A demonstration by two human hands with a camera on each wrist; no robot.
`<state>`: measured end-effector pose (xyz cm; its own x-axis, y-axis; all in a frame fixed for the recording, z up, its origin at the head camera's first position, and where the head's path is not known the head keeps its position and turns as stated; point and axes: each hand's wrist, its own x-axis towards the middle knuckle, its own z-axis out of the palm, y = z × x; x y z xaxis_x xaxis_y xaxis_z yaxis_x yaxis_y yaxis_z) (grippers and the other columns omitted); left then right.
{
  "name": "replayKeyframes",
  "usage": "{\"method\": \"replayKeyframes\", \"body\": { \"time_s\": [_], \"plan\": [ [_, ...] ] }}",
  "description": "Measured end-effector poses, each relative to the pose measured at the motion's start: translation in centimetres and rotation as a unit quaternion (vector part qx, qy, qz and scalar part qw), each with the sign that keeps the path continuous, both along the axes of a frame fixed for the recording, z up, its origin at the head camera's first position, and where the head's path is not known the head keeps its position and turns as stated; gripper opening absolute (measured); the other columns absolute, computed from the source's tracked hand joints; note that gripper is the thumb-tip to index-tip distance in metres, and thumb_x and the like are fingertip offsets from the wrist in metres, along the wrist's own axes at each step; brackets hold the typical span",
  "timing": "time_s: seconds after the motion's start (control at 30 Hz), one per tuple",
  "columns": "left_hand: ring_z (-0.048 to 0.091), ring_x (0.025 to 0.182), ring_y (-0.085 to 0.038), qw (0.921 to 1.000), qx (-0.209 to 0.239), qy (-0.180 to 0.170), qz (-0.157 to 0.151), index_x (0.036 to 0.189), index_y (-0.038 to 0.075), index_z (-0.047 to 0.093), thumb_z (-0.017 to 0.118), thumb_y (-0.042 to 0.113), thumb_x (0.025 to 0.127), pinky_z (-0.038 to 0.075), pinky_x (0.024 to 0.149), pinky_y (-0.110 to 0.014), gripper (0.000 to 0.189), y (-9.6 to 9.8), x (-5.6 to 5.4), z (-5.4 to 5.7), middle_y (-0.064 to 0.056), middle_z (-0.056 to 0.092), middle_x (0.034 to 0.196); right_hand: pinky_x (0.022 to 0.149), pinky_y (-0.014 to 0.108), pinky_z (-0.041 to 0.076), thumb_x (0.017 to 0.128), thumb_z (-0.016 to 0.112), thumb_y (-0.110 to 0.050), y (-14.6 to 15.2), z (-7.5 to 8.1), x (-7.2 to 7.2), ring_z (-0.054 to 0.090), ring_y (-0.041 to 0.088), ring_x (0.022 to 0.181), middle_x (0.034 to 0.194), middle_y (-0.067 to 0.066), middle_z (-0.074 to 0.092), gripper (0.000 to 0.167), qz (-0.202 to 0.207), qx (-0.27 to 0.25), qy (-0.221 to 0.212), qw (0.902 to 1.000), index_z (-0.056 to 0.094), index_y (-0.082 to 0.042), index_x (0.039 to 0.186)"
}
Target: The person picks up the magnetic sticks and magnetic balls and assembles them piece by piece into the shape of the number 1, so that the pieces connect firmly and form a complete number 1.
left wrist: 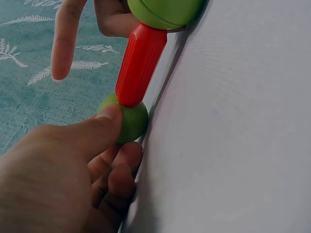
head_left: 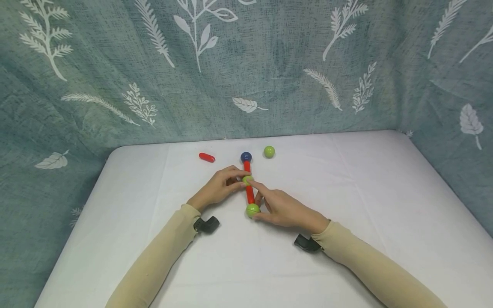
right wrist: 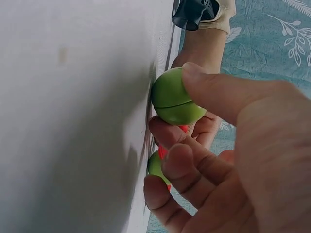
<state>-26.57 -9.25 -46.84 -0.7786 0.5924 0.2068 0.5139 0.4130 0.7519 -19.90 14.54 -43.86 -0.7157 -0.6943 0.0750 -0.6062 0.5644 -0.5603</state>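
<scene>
A chain of balls and rods lies on the white table. From its far end come a blue ball (head_left: 246, 157), a red rod (head_left: 247, 167), a middle green ball (head_left: 245, 180), a second red rod (head_left: 250, 195) and a near green ball (head_left: 252, 209). My left hand (head_left: 217, 187) pinches the middle ball between thumb and fingers. With the thumb and a finger, my right hand (head_left: 283, 208) holds the near ball, while its index finger reaches forward to the middle ball. The left wrist view shows the ridged near rod (left wrist: 141, 65) running into both green balls.
A loose red rod (head_left: 206, 157) lies at the back, left of the chain. To the right of the blue ball is a loose green ball (head_left: 269, 151). Leaf-patterned teal cloth (head_left: 269, 85) hangs behind the white tabletop (head_left: 385, 192).
</scene>
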Motion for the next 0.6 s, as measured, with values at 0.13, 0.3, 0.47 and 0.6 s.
{"method": "replayKeyframes", "body": {
  "time_s": [0.13, 0.3, 0.47, 0.6],
  "plan": [
    [0.056, 0.083, -0.015, 1.0, -0.004, 0.002, 0.003, 0.131, 0.016, 0.064, 0.065, 0.019, 0.095, 0.048, 0.075, -0.026, 0.035, 0.0, -0.07, -0.1, -0.002, 0.062, 0.104, 0.056, 0.02, 0.041, 0.086, 0.077, -0.022, -0.14, 0.1, 0.15, 0.045, 0.001, 0.06, 0.1, -0.007, 0.065, 0.091, -0.003, 0.009, 0.004, 0.9999, 0.019, -0.009, 0.155],
    [0.056, 0.084, -0.014, 1.0, -0.002, 0.003, 0.006, 0.131, 0.016, 0.064, 0.065, 0.019, 0.095, 0.048, 0.076, -0.026, 0.035, 0.08, -0.07, -0.08, -0.001, 0.062, 0.107, 0.055, 0.02, 0.04, 0.085, 0.076, -0.033, -0.48, 0.14, 0.45, 0.044, 0.002, 0.059, 0.09, -0.009, 0.062, 0.091, -0.033, 0.012, 0.012, 0.9993, 0.021, -0.009, 0.154],
    [0.056, 0.083, -0.014, 1.0, 0.002, 0.006, 0.004, 0.13, 0.015, 0.064, 0.065, 0.019, 0.095, 0.048, 0.075, -0.025, 0.034, 0.09, -0.04, -0.09, -0.001, 0.062, 0.107, 0.054, 0.019, 0.038, 0.082, 0.079, -0.036, -0.74, 0.01, 0.59, 0.042, 0.0, 0.055, 0.08, -0.008, 0.062, 0.092, -0.05, 0.0, 0.03, 0.9983, 0.025, -0.009, 0.152],
    [0.055, 0.082, -0.013, 0.9999, 0.005, 0.009, 0.004, 0.129, 0.016, 0.065, 0.065, 0.019, 0.095, 0.047, 0.074, -0.025, 0.034, 0.12, 0.0, -0.12, -0.002, 0.062, 0.107, 0.054, 0.019, 0.037, 0.083, 0.08, -0.03, -0.7, -0.08, 0.6, 0.04, -0.001, 0.055, 0.081, -0.009, 0.062, 0.09, -0.038, -0.006, 0.053, 0.9979, 0.026, -0.007, 0.151]
  ]
}}
